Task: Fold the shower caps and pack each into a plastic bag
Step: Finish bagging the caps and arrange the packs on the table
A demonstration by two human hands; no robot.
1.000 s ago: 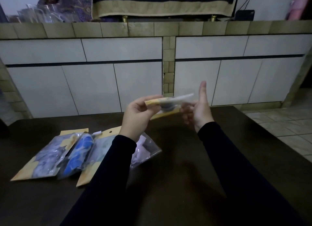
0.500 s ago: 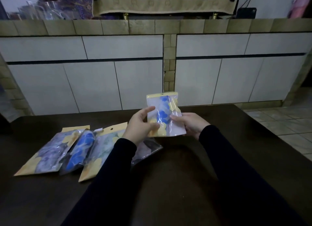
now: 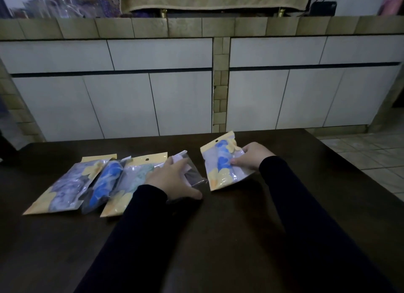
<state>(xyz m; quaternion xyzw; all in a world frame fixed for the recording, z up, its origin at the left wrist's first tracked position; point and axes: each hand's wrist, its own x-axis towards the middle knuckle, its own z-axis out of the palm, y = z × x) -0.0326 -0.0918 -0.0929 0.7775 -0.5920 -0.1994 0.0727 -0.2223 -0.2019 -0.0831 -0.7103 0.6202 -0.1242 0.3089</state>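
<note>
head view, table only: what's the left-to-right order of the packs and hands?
Grey-patterned shower cap pack with yellow header → blue shower cap pack → teal-green cap pack with yellow header → left hand on a clear bag holding a dark cap → blue-and-white cap pack → right hand holding it.

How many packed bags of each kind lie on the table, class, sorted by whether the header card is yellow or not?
Yellow-header bags: 4
Clear bag, no yellow header seen: 1
Total: 5
</note>
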